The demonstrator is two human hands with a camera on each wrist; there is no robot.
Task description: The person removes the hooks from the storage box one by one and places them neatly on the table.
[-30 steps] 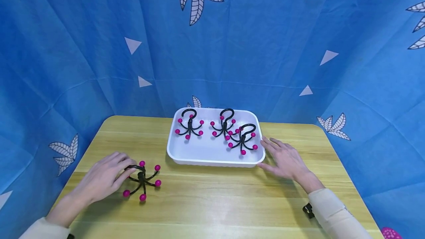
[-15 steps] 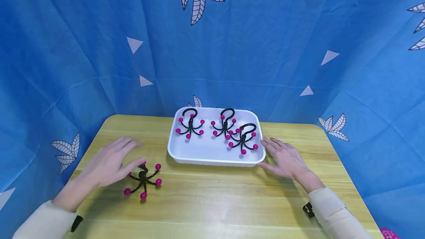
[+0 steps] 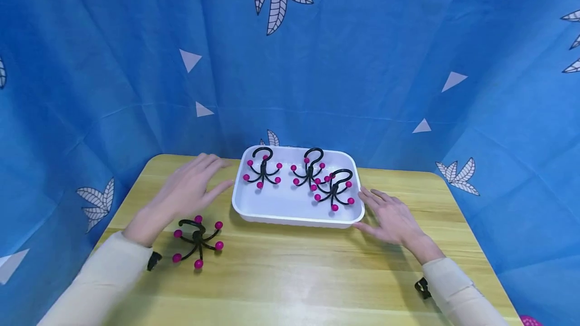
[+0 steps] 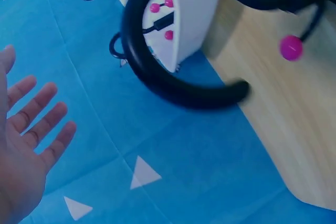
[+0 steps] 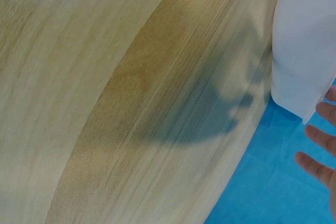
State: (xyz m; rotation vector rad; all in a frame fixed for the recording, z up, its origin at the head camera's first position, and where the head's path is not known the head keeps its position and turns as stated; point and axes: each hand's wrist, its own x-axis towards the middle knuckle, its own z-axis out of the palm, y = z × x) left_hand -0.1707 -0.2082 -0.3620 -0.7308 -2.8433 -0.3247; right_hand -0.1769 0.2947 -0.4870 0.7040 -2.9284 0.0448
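Note:
A black multi-arm hook hanger (image 3: 198, 238) with pink ball tips lies on the table left of the white tray (image 3: 290, 219). Above and beyond it, my left hand (image 3: 190, 185) is in the air with fingers extended, holding nothing; in the left wrist view the hanger's curved hook (image 4: 134, 35) looms large, apart from that hand (image 4: 31, 135). My right hand (image 3: 391, 218) touches the tray's right end with spread fingers. Inside the tray are three similar hangers: one at left (image 3: 263, 169), one at back centre (image 3: 310, 169), one at right (image 3: 334, 190). The right two overlap.
The wooden table (image 3: 290, 280) ends at the back against a blue curtain (image 3: 344, 64) printed with leaves and triangles. A dark strap piece (image 3: 423, 288) shows by the right sleeve (image 3: 457, 291).
My left hand has released the hook of the hanger on the table and moved up and right toward the tray. The right hand has stayed at the tray's edge.

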